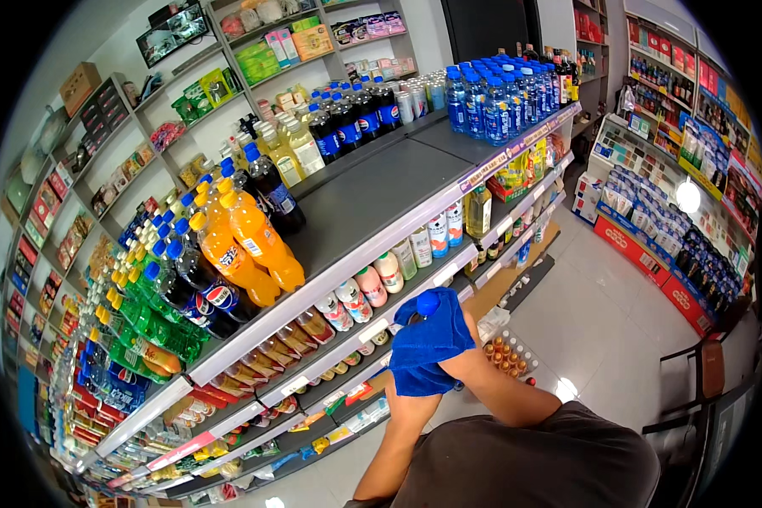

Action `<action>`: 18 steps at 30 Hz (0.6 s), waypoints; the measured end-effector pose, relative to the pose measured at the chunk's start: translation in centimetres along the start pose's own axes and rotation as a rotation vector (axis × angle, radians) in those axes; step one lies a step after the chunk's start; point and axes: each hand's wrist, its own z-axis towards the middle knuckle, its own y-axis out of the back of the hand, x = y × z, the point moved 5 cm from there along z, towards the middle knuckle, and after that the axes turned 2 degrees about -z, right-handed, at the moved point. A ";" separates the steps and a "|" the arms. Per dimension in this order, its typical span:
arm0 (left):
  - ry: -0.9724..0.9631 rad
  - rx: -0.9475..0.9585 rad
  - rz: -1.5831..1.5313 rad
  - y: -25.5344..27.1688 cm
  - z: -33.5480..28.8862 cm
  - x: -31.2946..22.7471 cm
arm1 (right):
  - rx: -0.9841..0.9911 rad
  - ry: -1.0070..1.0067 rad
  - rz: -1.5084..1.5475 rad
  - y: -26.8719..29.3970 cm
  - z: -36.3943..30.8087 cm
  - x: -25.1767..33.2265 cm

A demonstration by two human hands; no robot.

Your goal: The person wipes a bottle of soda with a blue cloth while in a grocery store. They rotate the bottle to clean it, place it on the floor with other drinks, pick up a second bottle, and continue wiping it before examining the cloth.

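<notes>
In front of my body, both hands come together at a blue cloth, which is wrapped around a bottle. Only the bottle's blue cap and a little of its neck stick out at the top. My left hand grips the cloth from below, its fingers mostly covered by the folds. On the cloth's right side my right hand is closed, with its fingertips hidden too. Just beyond them, the store shelf's lower tier carries pink and white bottles.
The dark shelf top has a bare stretch. Orange soda bottles and dark cola bottles stand on its left; blue-capped water bottles fill its right end. A tray of small bottles lies on the floor, near a chair.
</notes>
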 end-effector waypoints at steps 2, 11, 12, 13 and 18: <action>-0.024 0.014 0.045 -0.1 -0.4 0.0 | -0.036 0.038 0.102 -0.3 -0.6 -0.7; 0.663 0.641 -1.410 -5.9 -4.7 8.5 | 1.171 -0.200 1.100 -2.6 0.0 -1.2; 0.666 0.636 -1.413 -6.0 -4.6 8.7 | 1.245 -0.239 1.131 -3.2 -0.4 -0.5; 0.556 0.775 -1.456 -6.2 -4.3 8.0 | 1.322 -0.278 1.162 -3.5 -0.8 0.1; 0.295 0.944 -1.240 -4.1 -3.3 4.1 | 0.831 -0.249 0.721 -0.3 0.4 -1.2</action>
